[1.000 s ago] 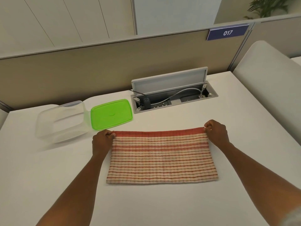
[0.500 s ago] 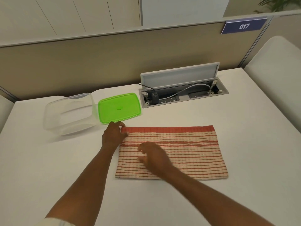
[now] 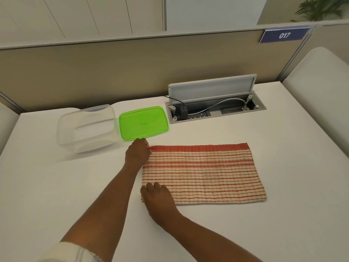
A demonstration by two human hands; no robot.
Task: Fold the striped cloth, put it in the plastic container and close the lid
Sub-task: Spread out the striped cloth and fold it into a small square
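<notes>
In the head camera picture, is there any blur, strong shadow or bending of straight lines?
Head view: soft even light, only faint shadows beside the plastic container and under the arms; the right hand is slightly motion-blurred, while the striped cloth and green lid are sharp; the wide lens bows the partition top and the table edges.

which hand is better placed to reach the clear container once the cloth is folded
Left, probably. The left hand pinches the far left corner of the striped cloth, right beside the green lid and clear container. The right hand is at the near left corner, farther away.
</notes>
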